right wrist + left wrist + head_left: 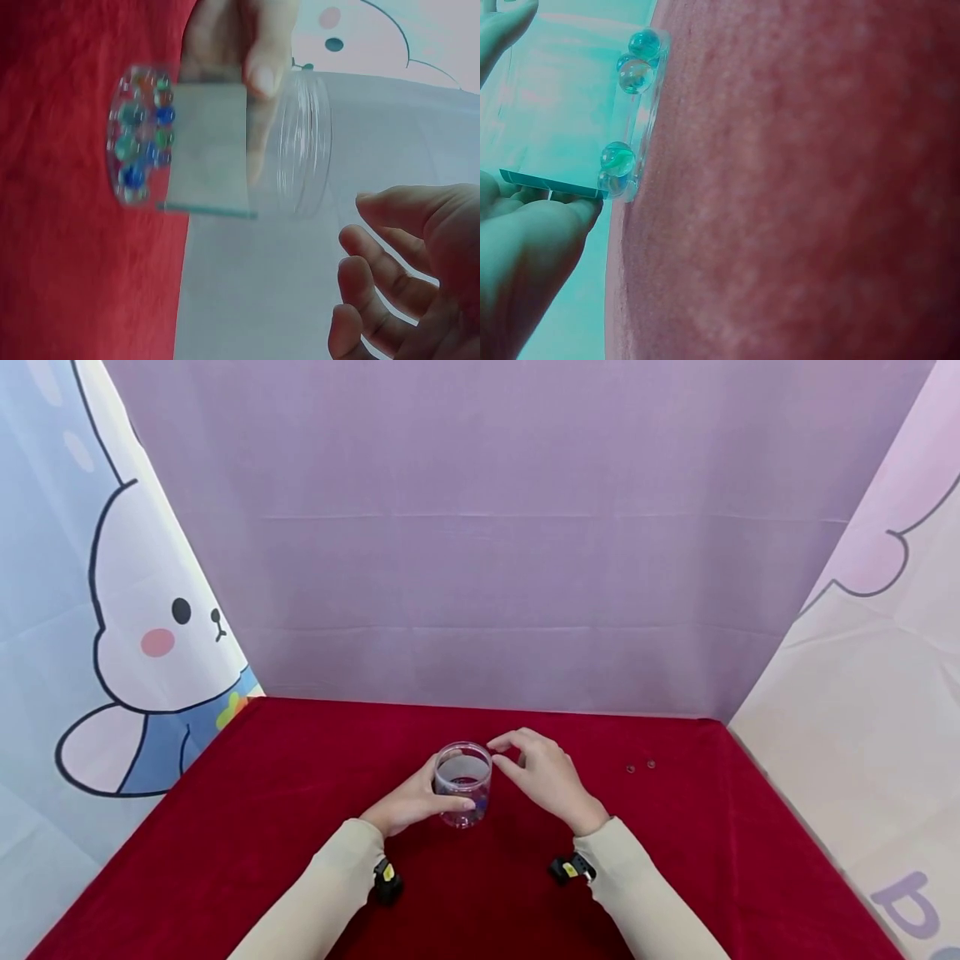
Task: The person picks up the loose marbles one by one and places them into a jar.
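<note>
My left hand (412, 803) grips a clear plastic jar (304, 150) round its side, thumb across the front. The jar has no lid on, and a pale label (210, 146) wraps part of its wall. Several glass marbles (131, 176), blue, green and clear, lie at its bottom. In the left wrist view more marbles (636, 76) show through the jar's base, close over the cloth. Just right of the jar's rim is my right hand (551, 777), fingers loosely bent and apart from the thumb, nothing visible between them.
Two small marbles (641, 767) lie on the red cloth (675, 860) to the right of my right hand. A purple curtain (480, 568) hangs behind the table. Printed cartoon sheets (165, 610) stand along both sides. A black strap device (387, 881) is on each wrist.
</note>
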Demonstrator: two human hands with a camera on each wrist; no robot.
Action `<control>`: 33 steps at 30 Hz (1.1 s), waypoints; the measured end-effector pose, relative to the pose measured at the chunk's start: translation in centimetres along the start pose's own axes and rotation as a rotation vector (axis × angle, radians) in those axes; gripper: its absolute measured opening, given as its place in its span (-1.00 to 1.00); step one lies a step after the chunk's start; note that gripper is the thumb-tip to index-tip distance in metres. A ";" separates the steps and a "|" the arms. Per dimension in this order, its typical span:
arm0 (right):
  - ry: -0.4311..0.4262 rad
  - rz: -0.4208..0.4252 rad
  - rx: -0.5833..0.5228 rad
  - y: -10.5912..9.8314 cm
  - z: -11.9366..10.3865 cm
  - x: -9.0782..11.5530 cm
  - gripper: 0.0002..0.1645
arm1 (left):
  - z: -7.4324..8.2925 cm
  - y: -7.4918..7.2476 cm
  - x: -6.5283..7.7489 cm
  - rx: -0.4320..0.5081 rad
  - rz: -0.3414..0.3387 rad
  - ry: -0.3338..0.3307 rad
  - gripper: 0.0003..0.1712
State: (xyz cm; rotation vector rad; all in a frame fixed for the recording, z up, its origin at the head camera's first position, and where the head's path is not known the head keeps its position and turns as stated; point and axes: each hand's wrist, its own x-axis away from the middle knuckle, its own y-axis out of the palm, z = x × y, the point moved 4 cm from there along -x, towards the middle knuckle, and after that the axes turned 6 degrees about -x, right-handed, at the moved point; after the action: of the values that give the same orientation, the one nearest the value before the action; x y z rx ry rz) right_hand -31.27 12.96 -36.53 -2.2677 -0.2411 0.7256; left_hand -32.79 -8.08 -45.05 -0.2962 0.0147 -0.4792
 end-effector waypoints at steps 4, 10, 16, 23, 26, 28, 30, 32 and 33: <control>0.040 -0.001 0.029 -1.0 1.1 0.3 -0.74 | 0.0 0.0 0.0 -0.014 0.000 -0.005 0.01; 0.070 0.001 0.063 -2.4 2.9 1.0 -0.73 | 0.0 -0.1 0.1 -0.030 0.011 -0.001 0.02; 0.083 0.000 0.100 -3.4 4.7 1.6 -0.74 | 0.0 -0.1 0.3 -0.032 0.016 -0.004 0.04; 0.147 -0.008 0.101 -4.2 7.4 2.5 -0.74 | 0.0 -0.1 0.3 -0.044 0.013 -0.005 0.06; 0.182 -0.015 0.107 -4.6 8.5 2.9 -0.74 | 0.0 -0.1 0.3 -0.046 0.014 -0.005 0.06; 0.200 -0.019 0.113 -5.0 9.1 3.0 -0.75 | -0.1 0.0 0.3 -0.046 0.015 -0.008 0.05; 0.219 -0.022 0.105 -5.5 9.9 3.2 -0.76 | -0.1 0.0 0.2 -0.040 0.014 -0.006 0.06; 0.251 -0.027 0.099 -6.0 10.7 3.4 -0.75 | -0.1 0.0 0.1 -0.037 0.009 -0.003 0.07; 0.268 -0.030 0.097 -6.3 11.1 3.6 -0.74 | -0.1 0.0 0.0 -0.039 0.007 0.002 0.08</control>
State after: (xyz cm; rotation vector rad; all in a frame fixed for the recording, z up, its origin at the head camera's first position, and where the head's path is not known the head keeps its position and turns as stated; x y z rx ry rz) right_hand -34.36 25.38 -39.99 -2.2340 -0.1089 0.4027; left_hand -32.76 -8.10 -45.13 -0.3333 0.0273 -0.4727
